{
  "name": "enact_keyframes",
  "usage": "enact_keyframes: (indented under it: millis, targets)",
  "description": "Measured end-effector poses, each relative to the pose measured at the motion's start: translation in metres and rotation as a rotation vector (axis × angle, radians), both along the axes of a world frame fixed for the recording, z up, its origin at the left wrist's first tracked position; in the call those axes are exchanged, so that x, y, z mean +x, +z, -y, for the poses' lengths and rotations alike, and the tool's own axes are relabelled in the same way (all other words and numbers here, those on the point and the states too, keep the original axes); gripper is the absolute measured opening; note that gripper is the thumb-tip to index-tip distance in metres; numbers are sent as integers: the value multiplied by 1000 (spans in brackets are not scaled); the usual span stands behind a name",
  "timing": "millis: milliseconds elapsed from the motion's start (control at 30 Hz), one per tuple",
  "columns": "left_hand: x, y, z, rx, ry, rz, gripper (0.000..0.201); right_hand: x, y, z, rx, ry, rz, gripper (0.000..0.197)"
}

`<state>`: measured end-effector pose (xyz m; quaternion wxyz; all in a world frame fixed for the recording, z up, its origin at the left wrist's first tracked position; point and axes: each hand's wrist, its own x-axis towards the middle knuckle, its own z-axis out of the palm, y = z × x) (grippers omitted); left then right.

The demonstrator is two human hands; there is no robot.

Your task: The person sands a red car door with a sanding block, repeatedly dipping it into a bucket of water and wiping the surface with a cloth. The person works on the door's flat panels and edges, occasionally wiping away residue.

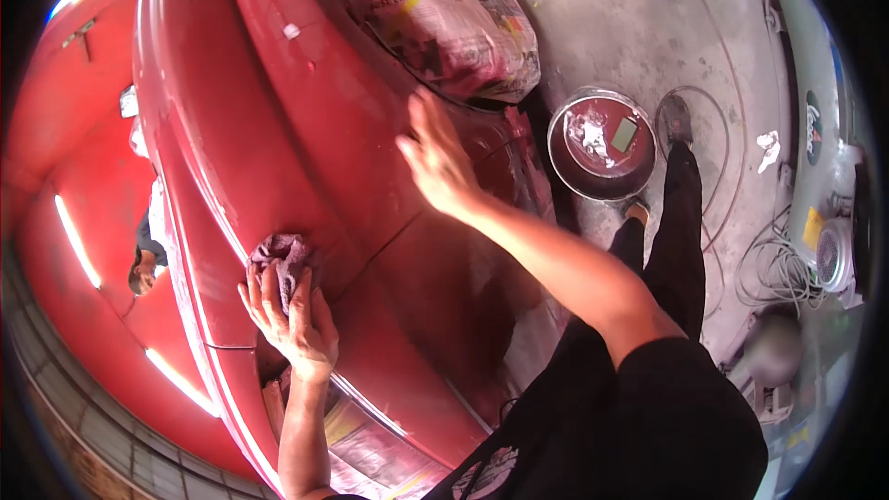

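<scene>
My left hand (298, 324) presses a crumpled purple cloth (281, 255) against a red car body panel (306, 167), fingers bent over it. Farther right, my right hand (435, 153) is open, its fingers stretched out and lying close together. It is over the same panel or just above it; whether it touches cannot be made out. Glossy streaks and a few small pale spots show on the red surface. A dark seam (394, 239) runs across the panel between my hands.
Newspaper (444, 28) covers the wheel area. On the concrete floor stands a round bucket (556, 153) of reddish liquid with white foam and a greenish rectangular block (624, 134). A hose (732, 176), a grey tank (807, 120) and coiled cable (782, 268) lie right.
</scene>
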<state>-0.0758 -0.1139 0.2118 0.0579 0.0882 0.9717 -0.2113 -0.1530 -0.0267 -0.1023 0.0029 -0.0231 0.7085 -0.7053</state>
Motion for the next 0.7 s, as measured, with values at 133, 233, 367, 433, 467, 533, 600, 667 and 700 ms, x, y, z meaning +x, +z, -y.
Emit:
enact_keyframes:
  millis: [133, 233, 367, 433, 467, 533, 600, 667, 700]
  targets:
    - [-2, -3, 1, 20, 3, 19, 36, -6, 11, 8, -83, -25, 155, 64]
    - [-6, -1, 2, 20, 1, 43, 32, -87, 68, 18, 8, 28, -49, 60]
    - [-9, -2, 1, 20, -4, 56, 30, 1, -19, 8, -114, -33, 80, 62]
    - [-3, 6, 0, -8, 10, 62, 31, 31, -41, -28, -74, 111, 391, 66]
    - [-3, 4, 0, -10, 6, 63, 31, 26, -42, -24, -94, 103, 387, 64]
    - [-4, 5, 2, 9, -11, 80, 31, 3, -18, -10, -137, 93, 396, 62]
    - [-9, -1, 0, -3, -20, 80, 30, -43, 4, 4, -130, -15, 246, 53]
    - [-1, 3, 7, -12, -21, 85, 29, -32, -9, -16, -259, 8, 169, 51]
    - [-3, 1, 5, -15, -22, 75, 29, -17, -19, -27, -187, 60, 230, 51]
